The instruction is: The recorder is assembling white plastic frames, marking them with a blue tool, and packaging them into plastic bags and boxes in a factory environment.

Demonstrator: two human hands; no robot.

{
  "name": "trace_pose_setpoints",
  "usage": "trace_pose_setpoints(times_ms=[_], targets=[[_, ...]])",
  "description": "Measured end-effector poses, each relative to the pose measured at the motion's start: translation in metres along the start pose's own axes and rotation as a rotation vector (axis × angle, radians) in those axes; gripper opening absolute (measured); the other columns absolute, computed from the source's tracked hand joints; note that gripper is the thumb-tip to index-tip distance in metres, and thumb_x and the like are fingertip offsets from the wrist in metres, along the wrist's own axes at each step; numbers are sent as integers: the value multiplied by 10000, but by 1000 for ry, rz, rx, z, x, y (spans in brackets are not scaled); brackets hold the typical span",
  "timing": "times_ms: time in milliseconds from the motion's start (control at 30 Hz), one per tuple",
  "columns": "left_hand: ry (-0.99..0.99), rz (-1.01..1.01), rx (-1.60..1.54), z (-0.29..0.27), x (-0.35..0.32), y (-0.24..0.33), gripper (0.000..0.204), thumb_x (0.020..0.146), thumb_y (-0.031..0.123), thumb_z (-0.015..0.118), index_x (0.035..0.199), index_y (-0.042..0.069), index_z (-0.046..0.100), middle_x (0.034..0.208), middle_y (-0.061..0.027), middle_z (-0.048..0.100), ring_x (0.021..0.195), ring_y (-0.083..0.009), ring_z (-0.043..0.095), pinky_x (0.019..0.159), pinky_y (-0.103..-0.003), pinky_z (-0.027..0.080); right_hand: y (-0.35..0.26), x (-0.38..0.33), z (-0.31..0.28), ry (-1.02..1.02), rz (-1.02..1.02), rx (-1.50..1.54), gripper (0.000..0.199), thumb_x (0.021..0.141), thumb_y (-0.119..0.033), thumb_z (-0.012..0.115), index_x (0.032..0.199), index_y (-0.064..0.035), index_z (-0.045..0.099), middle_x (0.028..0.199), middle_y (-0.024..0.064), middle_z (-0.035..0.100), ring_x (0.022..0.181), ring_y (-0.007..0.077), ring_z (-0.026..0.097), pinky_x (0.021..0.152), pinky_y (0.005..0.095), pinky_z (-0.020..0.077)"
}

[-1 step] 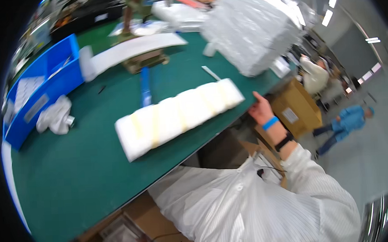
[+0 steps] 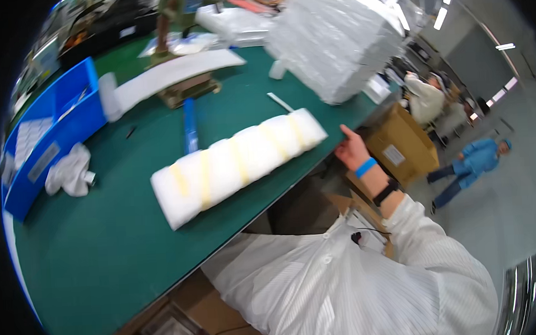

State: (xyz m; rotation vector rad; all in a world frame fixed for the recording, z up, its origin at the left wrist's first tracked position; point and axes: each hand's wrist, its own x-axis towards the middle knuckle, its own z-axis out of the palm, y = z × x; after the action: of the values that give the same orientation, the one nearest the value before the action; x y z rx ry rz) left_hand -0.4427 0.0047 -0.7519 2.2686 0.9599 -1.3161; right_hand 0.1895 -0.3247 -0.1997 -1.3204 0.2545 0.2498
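My right hand is just off the table's front edge, near the right end of a white wrapped bundle. Its fingers are apart, one pointing up, and I see nothing in it. A blue band and a dark watch circle the wrist. The long white bundle, crossed by several yellowish tape strips, lies on the green table. Behind it are a blue strip-like tool and a thin white stick. My left hand is out of view.
Blue bins and a crumpled white cloth lie at the left. A white curved sheet rests on a metal stand. A large plastic-wrapped block stands at the back right. A cardboard box is beyond my hand; a person in blue stands farther off.
The view has shifted slightly, so the table and its things sit a little farther left. My right hand stays by the table edge, and the bundle has not visibly moved on the table.
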Motion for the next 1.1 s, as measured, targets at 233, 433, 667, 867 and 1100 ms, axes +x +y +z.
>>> trace_pose_setpoints(times_ms=[233,433,667,867,1100], targets=[[89,-29,-265,-44,16,44,435,967,402,469,1337,191,555,1313,-97,616,1210,-331,568,1069,-552,324,-9,-3,-3,77,-8,-54,229,906,-352,678,1002,-151,629,873,17,647,741,142,576,611,281,455],[128,5,-352,-79,32,80,439,955,386,488,1334,174,555,1307,-105,615,1200,-330,569,1058,-542,334,-4,7,-9,112,-36,-75,299,909,-388,651,1053,-129,618,959,83,665,796,209,620,723,346,506],[131,47,-398,-93,42,99,445,942,368,509,1330,154,555,1301,-114,614,1188,-328,571,1046,-530,346,-3,12,-5,128,-33,-28,263,932,-385,625,944,-123,630,823,26,675,715,177,638,672,319,531],[108,48,-435,-88,43,92,452,930,352,527,1327,137,555,1296,-122,613,1178,-326,572,1035,-520,356,4,-8,17,165,-42,-39,249,952,-378,602,940,-131,631,851,18,692,761,160,652,689,299,528],[104,81,-461,-97,42,94,460,917,333,549,1323,117,555,1290,-132,612,1166,-324,574,1022,-509,368,-1,-8,18,149,-46,22,243,990,-334,545,1008,-100,606,907,35,690,808,187,657,782,320,550]])
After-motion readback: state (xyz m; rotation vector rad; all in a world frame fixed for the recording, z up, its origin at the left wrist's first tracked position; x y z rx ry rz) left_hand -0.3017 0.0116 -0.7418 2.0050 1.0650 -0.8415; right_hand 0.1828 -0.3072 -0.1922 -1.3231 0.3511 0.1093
